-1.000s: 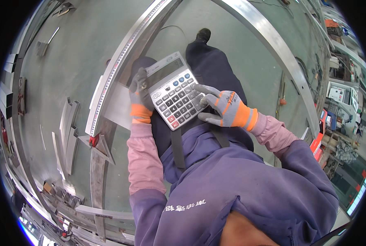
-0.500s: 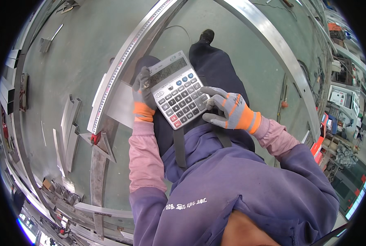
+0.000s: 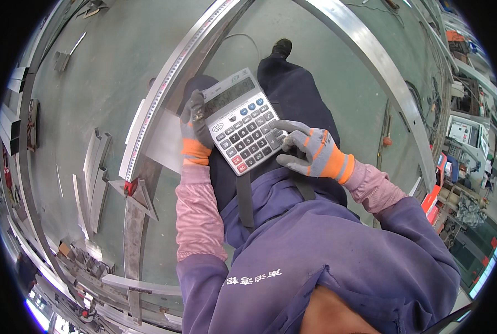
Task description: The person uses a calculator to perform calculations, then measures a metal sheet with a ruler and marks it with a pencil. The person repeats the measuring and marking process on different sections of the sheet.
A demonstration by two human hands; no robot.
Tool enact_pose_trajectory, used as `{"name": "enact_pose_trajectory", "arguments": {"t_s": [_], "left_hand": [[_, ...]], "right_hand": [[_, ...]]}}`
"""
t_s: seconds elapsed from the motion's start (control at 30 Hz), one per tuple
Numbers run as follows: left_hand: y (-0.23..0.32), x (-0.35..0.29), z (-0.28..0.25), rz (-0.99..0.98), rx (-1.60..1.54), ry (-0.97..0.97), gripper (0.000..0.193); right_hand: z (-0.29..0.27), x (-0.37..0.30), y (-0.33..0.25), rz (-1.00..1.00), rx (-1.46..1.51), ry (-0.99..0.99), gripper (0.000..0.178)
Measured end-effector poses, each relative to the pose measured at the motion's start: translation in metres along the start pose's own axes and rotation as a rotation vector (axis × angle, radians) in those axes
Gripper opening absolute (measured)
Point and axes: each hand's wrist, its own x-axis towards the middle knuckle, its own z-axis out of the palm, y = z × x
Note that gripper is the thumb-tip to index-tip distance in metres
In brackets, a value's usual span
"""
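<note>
A silver-grey desk calculator [image 3: 243, 123] with dark, blue and red keys lies tilted over my lap, its display at the far end. My left hand [image 3: 197, 125], in a grey and orange work glove, grips its left edge with the thumb on the front. My right hand [image 3: 312, 147], gloved alike, is at the right side of the keypad. Its index finger reaches onto the keys at the right edge, while the other fingers are curled; nothing is held in it.
A tape measure [image 3: 173, 72] is stretched along a metal beam left of the calculator. A curved-looking metal bar [image 3: 365, 47] spans the far right. Cut metal profiles [image 3: 95, 183] lie on the left floor. Tools and a second calculator-like device [image 3: 461, 132] crowd the right side.
My right hand has shifted very slightly, its index finger still at the right-hand keys. The calculator and my left hand have stayed nearly in place.
</note>
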Motion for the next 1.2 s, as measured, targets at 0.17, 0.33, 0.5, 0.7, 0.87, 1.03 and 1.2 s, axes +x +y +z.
{"name": "enact_pose_trajectory", "arguments": {"t_s": [0.17, 0.33, 0.5, 0.7, 0.87, 1.03, 1.2], "left_hand": [[-0.004, 0.002, -0.006, 0.017, -0.01, -0.022, 0.058], [-0.014, 0.009, -0.013, -0.013, -0.035, 0.007, 0.056], [-0.014, 0.007, -0.004, 0.063, 0.01, 0.015, 0.055], [-0.021, 0.008, -0.007, 0.056, 0.041, -0.058, 0.053], [-0.02, 0.012, -0.014, -0.051, -0.009, 0.006, 0.057], [0.002, 0.01, 0.024, -0.201, -0.242, -0.087, 0.064], [0.022, -0.003, 0.08, -0.109, -0.028, -0.233, 0.059]], "right_hand": [[0.002, 0.001, -0.002, 0.055, 0.037, 0.014, 0.027], [0.02, 0.013, -0.022, -0.276, 0.021, -0.183, 0.03], [0.041, 0.011, -0.031, -0.261, -0.065, -0.371, 0.033], [0.02, 0.002, -0.027, -0.233, 0.052, -0.196, 0.029], [0.007, -0.009, 0.013, 0.043, 0.359, 0.346, 0.027], [-0.012, -0.019, 0.063, 0.223, 0.723, 0.38, 0.045], [0.006, -0.03, 0.068, 0.173, 1.071, 0.515, 0.044]]}}
